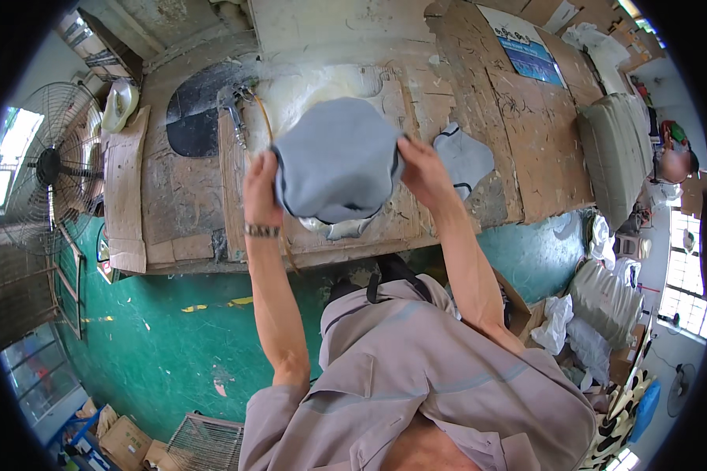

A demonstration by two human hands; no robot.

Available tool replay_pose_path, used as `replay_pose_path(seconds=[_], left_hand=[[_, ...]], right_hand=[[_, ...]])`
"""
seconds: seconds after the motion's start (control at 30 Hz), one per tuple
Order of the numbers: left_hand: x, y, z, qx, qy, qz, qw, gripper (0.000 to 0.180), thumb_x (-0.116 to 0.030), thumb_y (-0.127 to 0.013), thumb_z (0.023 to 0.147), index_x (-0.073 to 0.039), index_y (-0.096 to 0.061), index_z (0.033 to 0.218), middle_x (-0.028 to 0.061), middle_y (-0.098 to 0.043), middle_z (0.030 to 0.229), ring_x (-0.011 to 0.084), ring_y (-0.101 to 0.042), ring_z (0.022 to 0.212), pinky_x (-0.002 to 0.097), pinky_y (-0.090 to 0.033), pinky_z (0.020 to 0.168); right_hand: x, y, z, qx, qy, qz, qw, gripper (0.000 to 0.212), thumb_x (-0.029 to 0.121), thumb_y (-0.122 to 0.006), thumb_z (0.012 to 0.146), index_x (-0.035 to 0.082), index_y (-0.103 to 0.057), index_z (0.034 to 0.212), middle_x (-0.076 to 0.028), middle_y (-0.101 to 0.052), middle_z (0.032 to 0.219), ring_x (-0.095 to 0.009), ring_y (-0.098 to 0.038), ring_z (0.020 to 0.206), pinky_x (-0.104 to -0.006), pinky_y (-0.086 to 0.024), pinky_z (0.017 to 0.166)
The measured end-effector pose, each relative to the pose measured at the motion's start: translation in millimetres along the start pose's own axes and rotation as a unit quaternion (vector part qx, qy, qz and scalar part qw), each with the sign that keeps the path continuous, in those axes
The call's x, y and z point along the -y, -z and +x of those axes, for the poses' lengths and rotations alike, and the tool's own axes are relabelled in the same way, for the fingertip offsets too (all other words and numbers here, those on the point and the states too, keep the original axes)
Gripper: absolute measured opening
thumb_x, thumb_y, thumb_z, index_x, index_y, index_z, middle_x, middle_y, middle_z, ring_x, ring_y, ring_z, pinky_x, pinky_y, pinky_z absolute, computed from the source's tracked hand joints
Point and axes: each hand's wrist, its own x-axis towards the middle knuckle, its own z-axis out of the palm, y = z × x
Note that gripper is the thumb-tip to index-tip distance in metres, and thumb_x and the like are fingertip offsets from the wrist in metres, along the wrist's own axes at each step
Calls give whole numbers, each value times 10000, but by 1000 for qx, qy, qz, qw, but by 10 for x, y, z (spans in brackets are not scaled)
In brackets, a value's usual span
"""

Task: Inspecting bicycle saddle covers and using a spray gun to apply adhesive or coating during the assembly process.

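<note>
A grey-blue fabric piece (338,157) with dark edging and a curved, many-sided outline is held up over the worktable. My left hand (262,191), a bracelet at its wrist, is closed on the piece's left edge. On the opposite edge, my right hand (426,173) pinches it between thumb and fingers. The near rim of the piece curls under, and a pale piece (347,228) shows just below it; whether the two are joined I cannot tell. To the right of my right hand lies a similar grey piece (465,159) with black edging.
Worn cardboard (538,149) covers the table. A metal spray gun (234,118) with an orange hose (265,116) lies left of the fabric, beside a black rounded sheet (192,114). A large fan (51,166) stands at the left. A stuffed sack (617,161) leans at the table's right end.
</note>
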Motion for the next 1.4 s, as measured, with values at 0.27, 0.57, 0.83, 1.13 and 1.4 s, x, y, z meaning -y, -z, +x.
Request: replay_pose_path(seconds=[0.27,0.57,0.83,1.13,1.4], left_hand=[[1084,681,-187,-125,69,112,983,137,-217,-644,1043,-100,-708,1014,-89,-642,842,30,-524,691,204,-398,613],[1258,885,793,-256,17,514,819,257,-264,-739,914,-11,-787,914,147,-763,831,222,-694,779,381,-524,740],[1125,513,477,-281,-28,650,706,221,-310,-750,912,-101,-782,978,89,-758,843,255,-711,793,414,-532,743],[649,-303,15,-251,-285,583,719,213,-73,-689,939,-76,-709,1151,102,-693,969,235,-670,829,337,-535,651],[909,-1240,-322,22,-12,254,967,350,-277,-593,1058,18,-693,1216,99,-728,1040,191,-700,958,323,-581,796]], right_hand=[[-1229,1035,-143,-147,-168,-55,973,311,360,-652,1017,85,-678,1158,30,-688,1021,-118,-614,862,-306,-482,732],[-1308,801,877,-303,-16,-506,808,291,308,-696,869,33,-792,848,-221,-743,865,-400,-711,808,-473,-538,745],[-753,1619,56,-368,183,-729,548,327,152,-739,781,115,-684,1101,-114,-644,1190,-353,-603,1118,-470,-481,938],[1166,2527,255,-533,261,-474,651,214,234,-601,941,51,-710,920,-206,-721,934,-412,-696,891,-504,-533,756],[1593,1366,195,-282,243,-608,701,227,185,-672,936,24,-715,1091,-193,-733,905,-368,-712,871,-418,-547,785]])
